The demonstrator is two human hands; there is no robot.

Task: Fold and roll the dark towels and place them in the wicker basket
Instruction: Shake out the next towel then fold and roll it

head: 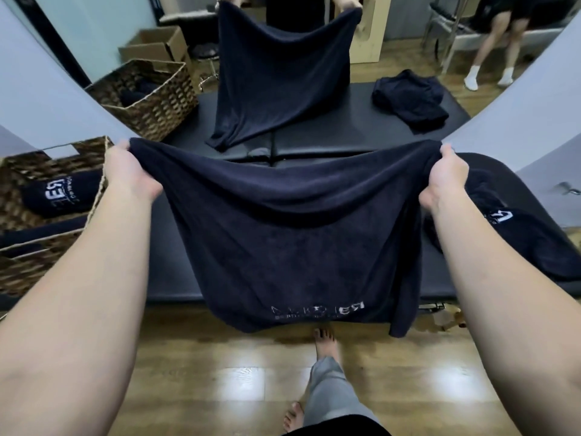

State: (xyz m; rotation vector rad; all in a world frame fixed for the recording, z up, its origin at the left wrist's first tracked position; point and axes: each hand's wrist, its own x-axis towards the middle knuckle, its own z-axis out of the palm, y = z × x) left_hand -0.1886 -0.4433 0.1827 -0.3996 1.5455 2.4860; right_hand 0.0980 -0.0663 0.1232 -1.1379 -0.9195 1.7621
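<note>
A single wide-angle camera, worn on the person's head, is looking forward and steeply down. It is sitting close, so both forearms are stretching away from the bottom corners toward the left hand (133, 176) and right hand (446, 180). It is facing a mirror (94, 36) rising behind the padded surface (176, 247), taking in the floor (220, 372) and a bare foot (325, 339) directly below. Edges are bending strongly.

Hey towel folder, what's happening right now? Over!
Left hand and right hand each grip a top corner. Towel spread, hanging, unfolded. Basket holds one roll. Nothing in the way.
</note>
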